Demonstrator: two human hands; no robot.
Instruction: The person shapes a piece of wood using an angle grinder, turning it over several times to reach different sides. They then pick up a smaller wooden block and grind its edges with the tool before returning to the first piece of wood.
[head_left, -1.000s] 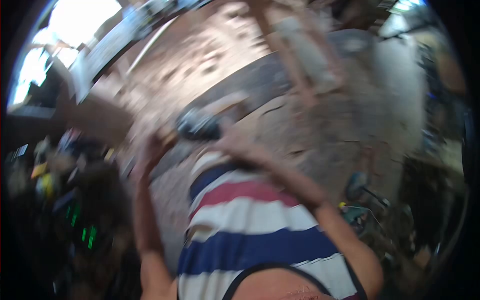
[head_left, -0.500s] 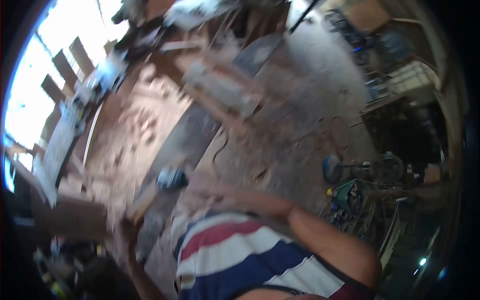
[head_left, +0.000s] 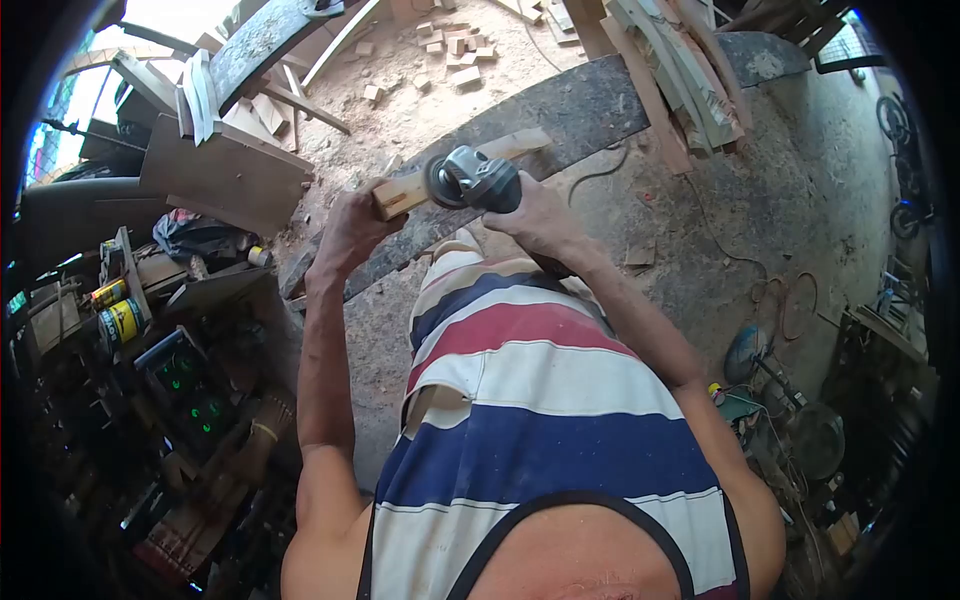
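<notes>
My left hand [head_left: 350, 232] is closed round the near left end of a pale curved wooden piece [head_left: 408, 192], which lies across the dark bench plank [head_left: 590, 105]. In my right hand [head_left: 540, 222] is an angle grinder [head_left: 482, 178], gripped by its dark body. The grinder's round disc faces left and sits at the wood, a short way to the right of my left hand. Whether the disc touches the wood I cannot tell.
Small wood blocks [head_left: 465, 76] lie scattered in sawdust beyond the plank. Long boards [head_left: 680, 75] are stacked at the upper right. A brown panel [head_left: 225, 180] stands at the left, above shelves with cans [head_left: 120, 320]. A fan [head_left: 745, 352] is on the right.
The view has turned and sharpened. My hands are now closer together, with the grinder at the wooden piece; the earlier frame is badly blurred.
</notes>
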